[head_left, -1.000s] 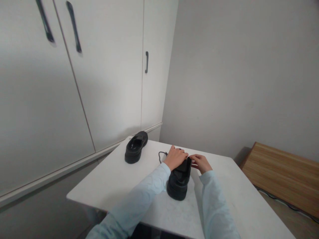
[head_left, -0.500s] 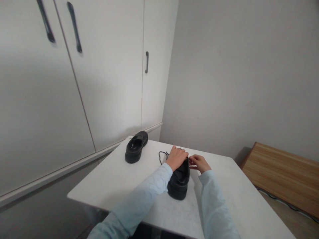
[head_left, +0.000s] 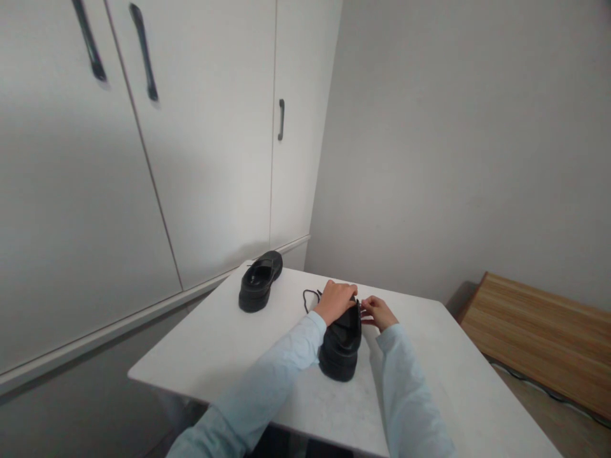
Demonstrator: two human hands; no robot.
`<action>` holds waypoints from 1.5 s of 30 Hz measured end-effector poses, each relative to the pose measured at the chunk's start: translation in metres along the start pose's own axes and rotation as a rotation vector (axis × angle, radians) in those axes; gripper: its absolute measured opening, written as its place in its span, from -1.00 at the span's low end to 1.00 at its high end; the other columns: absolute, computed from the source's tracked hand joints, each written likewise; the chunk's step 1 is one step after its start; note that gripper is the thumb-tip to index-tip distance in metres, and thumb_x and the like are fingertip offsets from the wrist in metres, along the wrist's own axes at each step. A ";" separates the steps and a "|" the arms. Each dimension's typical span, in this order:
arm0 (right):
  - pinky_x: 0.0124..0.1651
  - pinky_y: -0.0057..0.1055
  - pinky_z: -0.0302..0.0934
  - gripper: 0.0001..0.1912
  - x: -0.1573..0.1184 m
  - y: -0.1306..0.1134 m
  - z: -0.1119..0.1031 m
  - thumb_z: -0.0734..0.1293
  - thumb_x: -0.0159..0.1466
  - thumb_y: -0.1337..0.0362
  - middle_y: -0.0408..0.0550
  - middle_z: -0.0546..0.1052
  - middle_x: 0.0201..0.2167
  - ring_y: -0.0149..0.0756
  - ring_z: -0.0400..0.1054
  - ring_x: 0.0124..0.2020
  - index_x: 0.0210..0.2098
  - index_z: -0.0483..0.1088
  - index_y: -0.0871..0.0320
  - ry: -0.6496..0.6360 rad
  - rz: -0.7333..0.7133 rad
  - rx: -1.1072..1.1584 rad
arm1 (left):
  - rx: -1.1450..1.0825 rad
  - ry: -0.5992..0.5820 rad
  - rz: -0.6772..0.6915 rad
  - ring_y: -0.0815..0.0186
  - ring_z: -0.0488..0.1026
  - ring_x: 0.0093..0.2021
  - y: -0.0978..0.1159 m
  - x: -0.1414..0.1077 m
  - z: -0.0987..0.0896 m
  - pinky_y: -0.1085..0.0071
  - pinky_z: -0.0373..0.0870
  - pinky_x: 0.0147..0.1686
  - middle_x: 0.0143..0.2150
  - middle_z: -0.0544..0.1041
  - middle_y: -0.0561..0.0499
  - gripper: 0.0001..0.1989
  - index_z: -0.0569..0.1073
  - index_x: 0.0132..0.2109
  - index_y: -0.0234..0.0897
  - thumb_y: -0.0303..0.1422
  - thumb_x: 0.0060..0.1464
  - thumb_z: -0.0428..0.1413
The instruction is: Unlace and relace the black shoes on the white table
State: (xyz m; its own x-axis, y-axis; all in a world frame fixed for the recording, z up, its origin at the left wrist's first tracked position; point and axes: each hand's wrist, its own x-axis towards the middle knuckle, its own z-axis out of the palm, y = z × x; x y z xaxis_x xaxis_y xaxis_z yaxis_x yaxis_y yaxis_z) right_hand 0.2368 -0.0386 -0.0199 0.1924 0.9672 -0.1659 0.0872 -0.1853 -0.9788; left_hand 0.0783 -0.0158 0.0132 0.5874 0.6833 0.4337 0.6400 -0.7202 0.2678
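Observation:
A black lace-up shoe [head_left: 340, 361] stands on the white table [head_left: 229, 356], heel toward me and toe pointing away. My left hand [head_left: 337, 301] lies across its front, fingers curled over the tongue and lacing area, hiding most of it. On the shoe's right side, my right hand [head_left: 379, 312] pinches at the edge of the opening by the eyelets. Whatever is between those fingertips is too small to make out. A loose black shoelace [head_left: 307, 298] loops out onto the table left of my left hand. The matching black shoe [head_left: 260, 283] sits apart at the far left.
White cupboards [head_left: 214, 159] with dark handles run along the left, close to the table's far left corner. A grey wall [head_left: 453, 146] rises behind. To the right is a low wooden surface [head_left: 539, 337], with cables along its lower edge.
My left hand has shifted very slightly left, its fingertips a little apart from the right hand's. The right hand keeps its pinch beside the shoe. Both shoes stay in place.

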 end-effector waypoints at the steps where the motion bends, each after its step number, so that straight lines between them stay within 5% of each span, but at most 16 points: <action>1: -0.52 -0.44 0.32 -0.75 0.000 0.000 -0.001 0.34 0.12 0.31 -0.25 0.42 -0.66 -0.45 0.35 -0.63 -0.57 0.16 0.15 0.006 -0.001 0.012 | -0.073 -0.010 0.003 0.21 0.47 -0.22 -0.002 0.000 -0.002 0.33 0.25 -0.17 -0.32 0.56 -0.02 -0.85 0.43 -0.20 -0.25 -0.34 0.04 0.13; 5: -0.50 -0.39 0.35 -0.75 0.002 0.001 -0.005 0.33 0.12 0.31 -0.20 0.46 -0.63 -0.42 0.38 -0.60 -0.57 0.15 0.14 0.044 -0.008 0.061 | -0.363 0.047 -0.003 0.33 0.48 -0.26 -0.020 -0.001 -0.011 0.47 0.31 -0.21 -0.30 0.56 0.02 -0.83 0.44 -0.17 -0.25 -0.31 0.11 0.04; 9: -0.52 -0.37 0.35 -0.74 0.006 0.003 -0.008 0.33 0.11 0.32 -0.17 0.47 -0.63 -0.39 0.38 -0.61 -0.56 0.13 0.13 0.105 -0.043 0.106 | -0.306 0.122 -0.122 0.32 0.47 -0.27 -0.049 -0.011 -0.023 0.46 0.32 -0.22 -0.31 0.55 0.00 -0.82 0.47 -0.21 -0.26 -0.36 0.10 0.00; 15: -0.47 -0.43 0.35 -0.74 0.007 0.002 -0.007 0.34 0.10 0.20 -0.16 0.49 -0.56 -0.41 0.40 -0.55 -0.50 0.13 0.12 0.187 -0.213 0.170 | -0.159 -0.218 -0.203 0.31 0.46 -0.40 -0.082 -0.043 -0.024 0.48 0.31 -0.34 -0.46 0.52 0.05 -0.90 0.53 -0.41 -0.22 -0.48 -0.13 0.14; 20: -0.39 -0.42 0.36 -0.67 0.002 -0.006 -0.002 0.32 0.09 0.04 -0.20 0.48 -0.56 -0.41 0.41 -0.50 -0.45 0.13 0.10 0.218 -0.360 0.191 | -0.101 -0.318 -0.131 0.24 0.45 -0.33 -0.083 -0.064 -0.011 0.46 0.29 -0.36 -0.40 0.50 0.03 -0.80 0.55 -0.41 -0.17 -0.47 -0.31 0.27; 29: -0.44 -0.42 0.32 -0.67 -0.009 -0.019 -0.005 0.27 0.14 -0.02 -0.19 0.45 -0.52 -0.40 0.38 -0.50 -0.39 0.18 0.11 0.329 -0.668 0.160 | -0.098 -0.349 -0.124 0.26 0.44 -0.29 -0.077 -0.063 -0.002 0.47 0.29 -0.33 -0.42 0.50 0.01 -0.94 0.51 -0.45 -0.24 -0.48 -0.16 0.19; 33: -0.43 -0.41 0.29 -0.68 -0.012 -0.023 -0.005 0.29 0.12 0.00 -0.16 0.42 -0.49 -0.40 0.33 -0.49 -0.41 0.23 0.14 0.404 -0.749 0.158 | -0.153 -0.215 -0.176 0.28 0.46 -0.33 -0.078 -0.057 -0.016 0.45 0.30 -0.30 -0.39 0.53 -0.02 -0.91 0.51 -0.32 -0.29 -0.44 -0.03 0.12; 39: -0.35 -0.41 0.23 -0.73 -0.020 -0.025 0.007 0.33 0.10 0.07 -0.16 0.37 -0.51 -0.37 0.28 -0.43 -0.47 0.34 0.17 0.383 -0.771 0.001 | -0.451 0.194 -0.234 0.28 0.49 -0.34 -0.059 -0.039 -0.049 0.44 0.34 -0.27 -0.36 0.58 -0.06 -0.86 0.53 -0.30 -0.31 -0.37 0.02 0.11; 45: -0.31 -0.41 0.21 -0.77 -0.027 -0.027 0.018 0.32 0.12 0.11 -0.14 0.37 -0.45 -0.35 0.27 -0.35 -0.49 0.37 0.17 0.296 -0.796 -0.076 | -0.800 0.252 -0.195 0.26 0.52 -0.28 -0.025 -0.025 -0.050 0.42 0.39 -0.23 -0.30 0.59 -0.10 -0.85 0.53 -0.30 -0.34 -0.36 -0.03 0.16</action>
State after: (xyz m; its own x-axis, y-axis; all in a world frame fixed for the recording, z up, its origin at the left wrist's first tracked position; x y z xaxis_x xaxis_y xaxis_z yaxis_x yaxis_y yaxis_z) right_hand 0.2114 -0.0560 0.0088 0.2926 0.7308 0.6167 0.3680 0.5092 -0.7780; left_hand 0.0226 -0.0208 0.0389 0.3153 0.8249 0.4692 0.1208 -0.5253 0.8423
